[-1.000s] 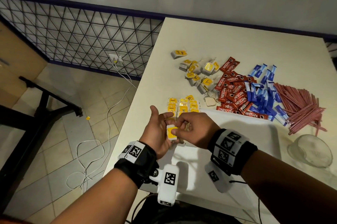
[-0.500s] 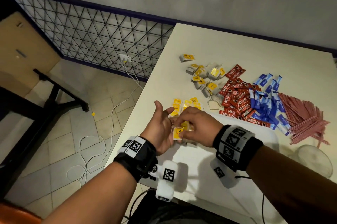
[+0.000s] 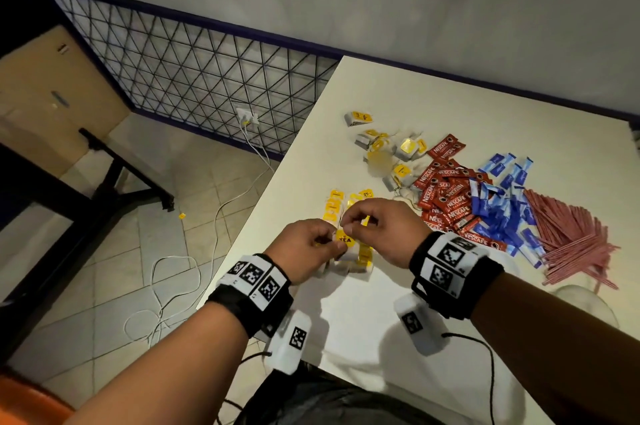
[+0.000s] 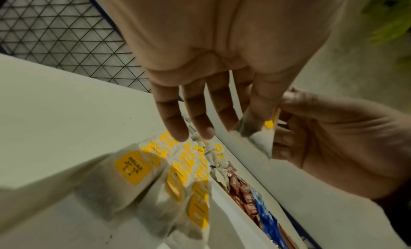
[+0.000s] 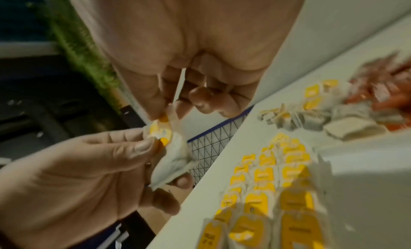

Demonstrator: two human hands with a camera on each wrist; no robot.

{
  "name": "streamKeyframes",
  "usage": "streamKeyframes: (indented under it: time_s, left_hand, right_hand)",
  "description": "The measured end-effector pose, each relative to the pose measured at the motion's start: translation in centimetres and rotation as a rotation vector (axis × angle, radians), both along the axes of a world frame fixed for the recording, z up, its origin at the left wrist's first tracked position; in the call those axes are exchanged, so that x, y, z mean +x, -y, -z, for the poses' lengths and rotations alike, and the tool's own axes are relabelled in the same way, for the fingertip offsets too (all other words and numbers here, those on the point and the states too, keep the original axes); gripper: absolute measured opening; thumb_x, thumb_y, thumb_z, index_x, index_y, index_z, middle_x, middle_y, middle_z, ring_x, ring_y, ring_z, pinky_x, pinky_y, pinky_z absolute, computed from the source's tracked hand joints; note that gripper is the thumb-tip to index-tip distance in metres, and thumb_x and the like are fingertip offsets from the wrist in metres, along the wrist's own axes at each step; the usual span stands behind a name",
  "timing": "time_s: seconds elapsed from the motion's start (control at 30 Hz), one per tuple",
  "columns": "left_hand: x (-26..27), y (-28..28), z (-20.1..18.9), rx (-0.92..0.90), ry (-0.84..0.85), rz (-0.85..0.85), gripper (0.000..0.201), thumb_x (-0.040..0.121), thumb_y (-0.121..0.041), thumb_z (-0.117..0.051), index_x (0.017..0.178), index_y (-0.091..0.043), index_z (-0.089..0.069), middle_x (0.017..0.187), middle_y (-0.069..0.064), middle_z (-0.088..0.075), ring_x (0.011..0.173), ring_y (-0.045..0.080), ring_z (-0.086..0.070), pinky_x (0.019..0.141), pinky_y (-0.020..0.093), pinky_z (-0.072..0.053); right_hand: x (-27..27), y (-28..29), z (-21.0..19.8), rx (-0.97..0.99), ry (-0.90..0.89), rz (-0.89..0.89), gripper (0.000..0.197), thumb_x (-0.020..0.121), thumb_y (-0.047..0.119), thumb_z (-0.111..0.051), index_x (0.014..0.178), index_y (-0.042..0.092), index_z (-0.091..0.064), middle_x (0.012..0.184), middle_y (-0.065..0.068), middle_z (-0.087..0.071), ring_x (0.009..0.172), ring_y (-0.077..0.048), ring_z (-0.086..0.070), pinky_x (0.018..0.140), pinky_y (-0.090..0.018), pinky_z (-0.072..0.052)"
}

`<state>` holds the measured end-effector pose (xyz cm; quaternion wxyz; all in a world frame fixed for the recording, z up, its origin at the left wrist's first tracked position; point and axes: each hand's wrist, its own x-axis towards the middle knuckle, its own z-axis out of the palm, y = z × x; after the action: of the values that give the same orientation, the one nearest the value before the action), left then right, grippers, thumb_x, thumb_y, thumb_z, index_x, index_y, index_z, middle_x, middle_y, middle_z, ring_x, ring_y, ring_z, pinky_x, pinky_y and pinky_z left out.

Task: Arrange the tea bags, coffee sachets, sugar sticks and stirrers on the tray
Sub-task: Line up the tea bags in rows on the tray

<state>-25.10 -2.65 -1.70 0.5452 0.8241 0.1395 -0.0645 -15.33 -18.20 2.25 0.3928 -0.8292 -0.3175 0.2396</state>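
Note:
Both hands hold one tea bag (image 3: 344, 240) with a yellow tag just above the white tray's (image 3: 363, 324) far left corner. My left hand (image 3: 329, 243) pinches the bag's paper body (image 5: 173, 157) between thumb and fingers. My right hand (image 3: 349, 224) pinches its yellow tag (image 5: 164, 120) and string. Rows of tea bags (image 3: 334, 206) lie flat under the hands, also seen in the right wrist view (image 5: 266, 182) and the left wrist view (image 4: 177, 173). Beyond the tray lie loose tea bags (image 3: 388, 151), red coffee sachets (image 3: 446, 196), blue sugar sticks (image 3: 502, 206) and pink stirrers (image 3: 571, 234).
A clear glass bowl (image 3: 588, 300) stands at the right, near the stirrers. The table's left edge (image 3: 263, 203) runs close to my left hand, with tiled floor, a white cable (image 3: 166, 286) and a wire fence (image 3: 194, 71) beyond it.
My left hand has turned from palm-up, cradling the tea bag, to pinching it from the side. The right hand stays on the tag. Both hands have moved slightly forward over the laid rows.

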Motion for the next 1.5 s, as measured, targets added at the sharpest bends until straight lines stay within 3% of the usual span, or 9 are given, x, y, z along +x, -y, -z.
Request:
streamKeyframes:
  time_s: [0.1, 0.2, 0.3, 0.43, 0.6, 0.73, 1.07, 1.3, 1.5]
  left_hand:
    - [0.2, -0.2, 0.4, 0.202, -0.077, 0.078, 0.023, 0.088, -0.025, -0.067, 0.074, -0.007, -0.064, 0.068, 0.005, -0.059, 0.063, 0.015, -0.052, 0.063, 0.026, -0.042]
    - [0.2, -0.1, 1.1, 0.27, -0.157, 0.11, 0.023, 0.09, -0.025, -0.063, 0.07, -0.016, -0.061, 0.057, -0.007, -0.049, 0.055, 0.006, -0.045, 0.053, 0.018, -0.033]
    - [0.1, 0.1, 1.7, 0.302, -0.183, 0.124, 0.026, 0.094, -0.028, -0.058, 0.07, -0.018, -0.055, 0.065, -0.004, -0.053, 0.064, 0.014, -0.047, 0.06, 0.026, -0.036]
    - [0.2, 0.0, 2.2, 0.375, -0.228, 0.155, 0.031, 0.092, -0.028, -0.06, 0.064, -0.019, -0.048, 0.074, 0.003, -0.054, 0.072, 0.02, -0.049, 0.064, 0.028, -0.036]
    - [0.7, 0.2, 3.3, 0.576, -0.268, 0.261, 0.023, 0.092, -0.032, -0.058, 0.087, -0.01, -0.065, 0.096, 0.012, -0.064, 0.091, 0.029, -0.06, 0.073, 0.031, -0.044]
    - [0.8, 0.6, 4.2, 0.7, -0.293, 0.336, 0.021, 0.091, -0.033, -0.054, 0.096, -0.018, -0.069, 0.103, 0.007, -0.065, 0.096, 0.028, -0.061, 0.075, 0.03, -0.045]
    - [0.5, -0.4, 4.5, 0.689, -0.039, 0.364, 0.012, 0.082, -0.029, -0.058, 0.089, -0.022, -0.065, 0.094, 0.004, -0.063, 0.089, 0.028, -0.059, 0.071, 0.031, -0.044]
    - [0.7, 0.0, 6.0, 0.823, 0.104, 0.521, 0.008, 0.065, -0.027, -0.066, 0.073, -0.025, -0.069, 0.068, -0.004, -0.059, 0.061, 0.025, -0.057, 0.05, 0.027, -0.043]
    - [0.4, -0.2, 6.6, 0.841, 0.156, 0.518, 0.013, 0.064, -0.029, -0.077, 0.071, -0.027, -0.066, 0.068, -0.006, -0.056, 0.061, 0.023, -0.055, 0.051, 0.025, -0.031]
  right_hand:
    - [0.1, -0.2, 0.3, -0.112, 0.099, -0.047, 0.007, 0.088, 0.02, -0.063, 0.086, 0.023, -0.069, 0.084, 0.011, -0.063, 0.07, 0.005, -0.053, 0.062, -0.006, -0.034]
    - [-0.2, -0.4, 1.2, -0.206, 0.072, -0.074, 0.007, 0.087, 0.027, -0.065, 0.093, 0.026, -0.067, 0.08, 0.014, -0.059, 0.068, 0.0, -0.051, 0.066, -0.02, -0.038]
    - [-0.6, -0.6, 2.0, -0.273, 0.022, -0.079, 0.024, 0.081, 0.037, -0.07, 0.103, 0.027, -0.065, 0.088, 0.014, -0.059, 0.075, -0.003, -0.054, 0.073, -0.021, -0.042]
    - [-0.6, -0.8, 2.9, -0.353, 0.065, -0.103, 0.011, 0.088, 0.026, -0.062, 0.096, 0.022, -0.069, 0.092, 0.006, -0.066, 0.088, -0.012, -0.058, 0.075, -0.023, -0.043]
    - [-0.6, -1.1, 4.8, -0.463, 0.044, -0.094, 0.011, 0.088, 0.023, -0.058, 0.093, 0.024, -0.067, 0.086, 0.007, -0.059, 0.084, -0.012, -0.054, 0.074, -0.024, -0.043]
    - [-0.8, -1.3, 6.2, -0.503, 0.013, -0.083, 0.01, 0.087, 0.025, -0.056, 0.09, 0.027, -0.066, 0.087, 0.009, -0.06, 0.086, -0.012, -0.055, 0.074, -0.022, -0.04]
    - [-1.5, -1.6, 8.4, -0.451, 0.034, 0.125, 0.017, 0.08, 0.027, -0.059, 0.069, 0.022, -0.048, 0.066, 0.004, -0.052, 0.068, -0.023, -0.051, 0.064, -0.029, -0.046]
    - [-1.5, 0.9, 8.3, -0.477, -0.054, 0.329, 0.032, 0.081, 0.026, -0.066, 0.105, 0.019, -0.046, 0.103, 0.002, -0.049, 0.088, -0.016, -0.049, 0.076, -0.026, -0.038]
    - [-2.0, 1.4, 8.8, -0.421, -0.093, 0.361, 0.043, 0.078, 0.018, -0.07, 0.116, 0.014, -0.05, 0.112, -0.002, -0.055, 0.089, -0.015, -0.051, 0.075, -0.022, -0.035]
